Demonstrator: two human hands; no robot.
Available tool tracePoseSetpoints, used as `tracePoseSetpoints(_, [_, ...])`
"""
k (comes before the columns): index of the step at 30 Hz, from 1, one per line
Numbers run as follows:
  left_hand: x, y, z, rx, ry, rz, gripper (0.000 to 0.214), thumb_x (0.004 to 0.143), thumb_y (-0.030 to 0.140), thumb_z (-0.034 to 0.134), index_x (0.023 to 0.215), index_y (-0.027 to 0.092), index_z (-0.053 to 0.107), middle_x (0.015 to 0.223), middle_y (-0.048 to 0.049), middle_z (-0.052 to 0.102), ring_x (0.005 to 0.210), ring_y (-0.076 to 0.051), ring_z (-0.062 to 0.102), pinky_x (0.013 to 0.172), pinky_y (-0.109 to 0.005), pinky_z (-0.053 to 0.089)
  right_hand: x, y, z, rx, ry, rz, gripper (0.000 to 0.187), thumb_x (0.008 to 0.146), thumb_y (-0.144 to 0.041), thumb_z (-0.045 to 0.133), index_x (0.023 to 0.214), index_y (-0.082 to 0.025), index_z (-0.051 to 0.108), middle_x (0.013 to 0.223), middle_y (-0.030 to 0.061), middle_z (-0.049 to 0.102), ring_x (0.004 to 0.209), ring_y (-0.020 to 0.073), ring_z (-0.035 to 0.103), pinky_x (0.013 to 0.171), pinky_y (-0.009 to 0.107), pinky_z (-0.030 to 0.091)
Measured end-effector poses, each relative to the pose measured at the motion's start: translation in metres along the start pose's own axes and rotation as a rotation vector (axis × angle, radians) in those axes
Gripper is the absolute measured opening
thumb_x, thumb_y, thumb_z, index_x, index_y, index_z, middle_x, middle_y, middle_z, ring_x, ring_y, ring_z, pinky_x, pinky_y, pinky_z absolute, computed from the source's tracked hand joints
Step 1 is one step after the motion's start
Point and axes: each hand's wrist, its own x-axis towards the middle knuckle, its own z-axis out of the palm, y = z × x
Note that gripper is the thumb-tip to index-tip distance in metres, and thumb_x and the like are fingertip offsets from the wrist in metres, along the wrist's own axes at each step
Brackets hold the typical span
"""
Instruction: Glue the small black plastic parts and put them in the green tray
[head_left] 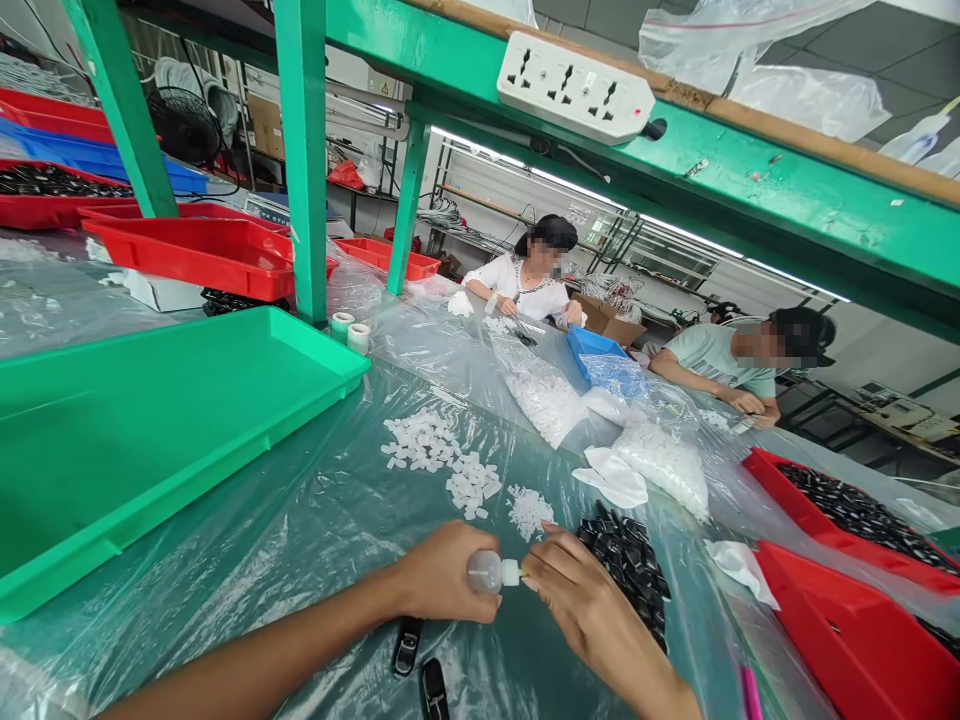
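My left hand [448, 575] is wrapped round a small translucent squeeze bottle [486, 571] lying sideways, its white cap to the right. At the cap's end, the closed fingers of my right hand [574, 590] pinch a thin yellow-green tip [523, 574], mostly hidden by the fingertips. Just beyond my hands are a pile of tiny white pieces [529, 510] and two heaps of larger white pieces [424, 440]. A heap of black plastic parts [626, 565] lies beside my right hand. Two black parts [407, 645] rest below my left wrist.
A large green tray [172, 400] stands at left, red bins [847, 630] at right. Bags of white pieces [544, 395] lie farther back. Green posts [300, 160] and a beam with a power strip [574, 88] cross above. Two people [525, 285] work across the table.
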Motion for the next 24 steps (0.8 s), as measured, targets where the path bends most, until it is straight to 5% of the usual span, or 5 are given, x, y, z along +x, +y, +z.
tracePoseSetpoints(7, [0.001, -0.001, 0.003, 0.033, 0.034, -0.004, 0.019, 0.058, 0.019, 0.061, 0.058, 0.019, 0.042, 0.050, 0.0079, 0.034, 0.046, -0.007, 0.031, 0.042, -0.022, 0.018, 0.002, 0.000, 0.000, 0.022, -0.002, 0.022, 0.019, 0.089, -0.008, 0.040, 0.092, -0.022, 0.054, 0.086, 0.0028, 0.058, 0.079, 0.0182, 0.057, 0.102, 0.049, 0.037])
tracePoseSetpoints(14, [0.000, 0.004, -0.001, -0.178, -0.045, 0.002, 0.019, 0.068, 0.032, 0.062, 0.080, 0.019, 0.057, 0.065, 0.0045, 0.046, 0.056, -0.011, 0.043, 0.045, -0.020, 0.025, -0.002, 0.008, -0.009, 0.163, 0.083, 0.142, 0.014, 0.090, -0.022, 0.049, 0.099, -0.025, 0.058, 0.091, 0.0033, 0.062, 0.087, 0.0204, 0.058, 0.101, 0.049, 0.034])
tracePoseSetpoints(24, [-0.005, 0.015, 0.000, -0.195, -0.012, 0.002, 0.018, 0.073, 0.034, 0.060, 0.081, 0.018, 0.054, 0.067, 0.0039, 0.045, 0.059, -0.012, 0.043, 0.050, -0.021, 0.026, -0.001, 0.005, -0.002, 0.426, 0.200, 0.245, 0.007, 0.088, -0.023, 0.052, 0.085, -0.024, 0.058, 0.082, 0.0007, 0.059, 0.082, 0.0175, 0.057, 0.102, 0.041, 0.031])
